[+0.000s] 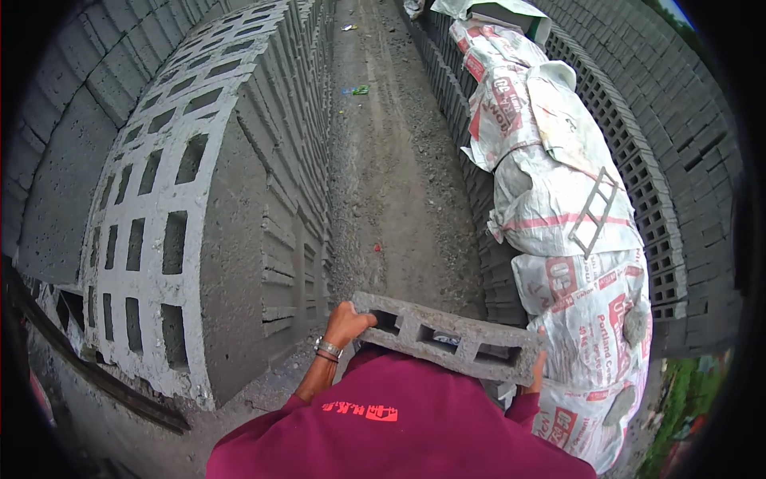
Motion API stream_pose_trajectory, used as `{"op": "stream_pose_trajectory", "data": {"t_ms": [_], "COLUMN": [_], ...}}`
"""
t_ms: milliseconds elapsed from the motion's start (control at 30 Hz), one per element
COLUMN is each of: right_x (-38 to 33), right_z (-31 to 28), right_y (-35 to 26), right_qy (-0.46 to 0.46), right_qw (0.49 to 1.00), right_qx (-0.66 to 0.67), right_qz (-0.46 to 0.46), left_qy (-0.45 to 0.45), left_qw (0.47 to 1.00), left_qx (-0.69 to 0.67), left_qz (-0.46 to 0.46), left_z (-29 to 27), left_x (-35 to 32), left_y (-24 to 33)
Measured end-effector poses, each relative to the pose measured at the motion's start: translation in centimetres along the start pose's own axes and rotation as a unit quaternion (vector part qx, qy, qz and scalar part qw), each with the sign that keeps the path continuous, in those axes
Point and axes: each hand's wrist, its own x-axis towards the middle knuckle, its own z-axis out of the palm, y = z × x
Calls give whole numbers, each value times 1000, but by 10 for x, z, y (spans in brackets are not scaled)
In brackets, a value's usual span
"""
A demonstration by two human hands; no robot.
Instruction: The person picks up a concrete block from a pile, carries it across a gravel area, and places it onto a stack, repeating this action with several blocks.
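A grey hollow concrete block (456,319) is held up crosswise in front of my maroon shirt, its row of rectangular holes facing me. My left hand (348,322), with a metal band at the wrist, is closed on the block's left end, the fingers by the end hole. At the other end my right hand (538,372) grips the block; much of it is hidden behind that end. The block is tilted, with its right end lower in the picture.
Tall stacks of hollow blocks (153,207) rise close on my left. A dirt path (403,160) runs ahead, with bits of litter. On the right, white and red cement sacks (550,199) cover a block row, with a small metal frame (595,211) on top. More blocks (638,120) stand beyond.
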Motion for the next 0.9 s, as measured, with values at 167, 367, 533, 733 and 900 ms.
{"op": "stream_pose_trajectory", "data": {"t_ms": [167, 367, 533, 733, 900], "right_x": [156, 320, 369, 488, 592], "right_z": [108, 242, 394, 504, 629], "right_y": [-57, -83, -110, -145, -145], "right_qy": [-90, -203, -159, -207, -184], "right_qw": [994, 964, 968, 958, 956], "right_qx": [-63, -151, -192, -180, -229], "right_qz": [21, 77, -37, 87, 15], "left_qy": [78, 153, 168, 161, 224], "left_qw": [994, 979, 972, 966, 939], "left_qx": [-65, -115, -150, -176, -237], "left_qz": [-44, -74, -65, -101, -110], "left_z": [-25, -54, -79, -138, -164], "left_x": [51, 147, 277, 383, 472], "left_y": [67, 144, 149, 231, 278]}}
